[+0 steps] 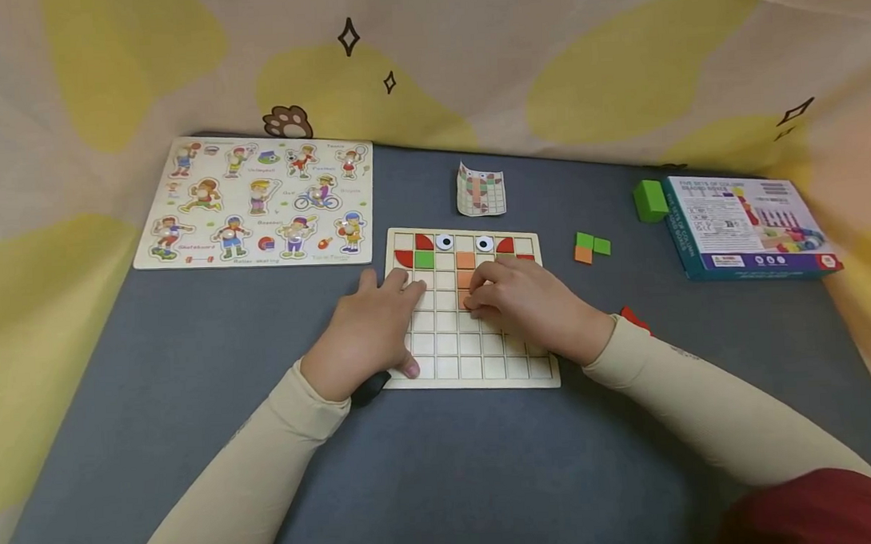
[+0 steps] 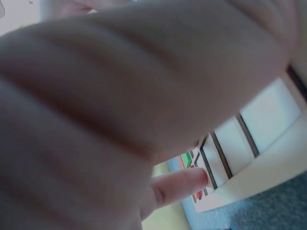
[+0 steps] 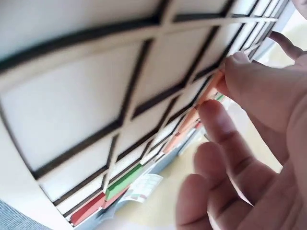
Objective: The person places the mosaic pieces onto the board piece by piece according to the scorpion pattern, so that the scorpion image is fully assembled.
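Note:
A wooden grid board [image 1: 446, 369] lies on the table, its upper cells filled with red, green, orange and eye-printed pieces. My left hand [image 1: 365, 330] rests on the board's left side with fingers spread, thumb at the lower left edge. Over the middle column, my right hand [image 1: 526, 305] pinches an orange square tile [image 1: 464, 301] between thumb and fingers, right at a cell below two other orange tiles [image 1: 465, 260]. In the right wrist view the thumb and index fingertip meet at the orange tile [image 3: 209, 91]. The right hand hides part of the board's right side.
A small pattern card [image 1: 480, 192] stands behind the board. To the right lie green tiles [image 1: 602, 247], an orange tile [image 1: 583, 255] and red pieces [image 1: 633, 318] partly behind the sleeve. Farther out are a green block [image 1: 651, 201], a box [image 1: 758, 225] and, left, a sports puzzle [image 1: 253, 202].

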A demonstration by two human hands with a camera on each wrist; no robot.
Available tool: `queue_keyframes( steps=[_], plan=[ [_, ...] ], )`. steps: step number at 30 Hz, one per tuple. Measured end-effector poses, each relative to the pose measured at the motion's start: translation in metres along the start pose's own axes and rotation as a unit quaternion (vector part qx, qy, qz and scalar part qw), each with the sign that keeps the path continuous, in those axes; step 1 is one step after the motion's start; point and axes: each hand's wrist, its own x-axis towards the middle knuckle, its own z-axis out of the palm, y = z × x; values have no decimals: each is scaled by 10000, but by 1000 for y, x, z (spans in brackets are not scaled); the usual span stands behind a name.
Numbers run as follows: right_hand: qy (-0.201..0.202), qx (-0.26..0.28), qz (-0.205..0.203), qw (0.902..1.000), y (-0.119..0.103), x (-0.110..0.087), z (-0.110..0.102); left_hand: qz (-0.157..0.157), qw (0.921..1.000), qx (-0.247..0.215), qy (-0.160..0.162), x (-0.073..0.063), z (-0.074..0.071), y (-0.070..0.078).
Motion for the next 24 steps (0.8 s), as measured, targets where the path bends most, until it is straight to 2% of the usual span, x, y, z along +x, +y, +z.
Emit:
queue_keyframes(
  steps=[4,7,11,13,18,21,24],
  plan=[
    [-200,109,180,9996,1,2,-3,-10,10000,43,-58,1,-1,0],
    [-192,243,386,9988,5,-2,-9,-10,9999,70,-110,1,-2,0],
    [-83,140,1025,9946,18,-19,-24,1,9999,83,-144,2,-1,1],
    [-108,-142,1440,9894,28,-30,-32,0,9999,85,-140,3,-1,1],
    [-356,-776,2308,9692,51,-59,-42,-17,9999,56,-133,3,0,1],
    [-575,-828,2598,9604,60,-73,-42,-39,9999,43,-160,2,-1,2],
    [-806,-775,2685,9568,67,-81,-38,-59,9998,30,-203,2,-2,4]
  ],
)
